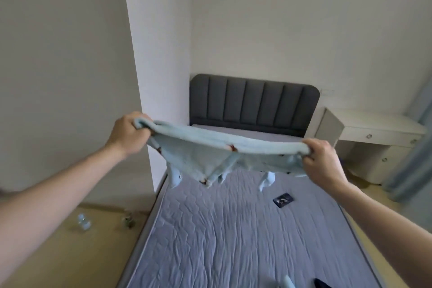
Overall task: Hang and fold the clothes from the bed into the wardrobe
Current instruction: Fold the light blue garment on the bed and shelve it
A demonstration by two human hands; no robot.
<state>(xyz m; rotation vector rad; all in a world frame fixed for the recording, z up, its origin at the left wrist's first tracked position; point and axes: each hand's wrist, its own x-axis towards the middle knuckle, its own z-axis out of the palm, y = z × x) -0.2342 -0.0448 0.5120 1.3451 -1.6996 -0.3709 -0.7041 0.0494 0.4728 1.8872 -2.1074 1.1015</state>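
Garment: pale blue fleece piece (210,149), held up stretched over the bed's (233,229) head half, off the mattress.
Left hand (127,133): clenched round one end of the top edge.
Right hand (323,161): gripping the opposite end.
Done: lifted and spread.
Left: folding or hanging, then storing; wardrobe not in view.
Foot edge: more fabric, pale blue scrap (288,282) and dark scrap (323,284), apparently awaiting.
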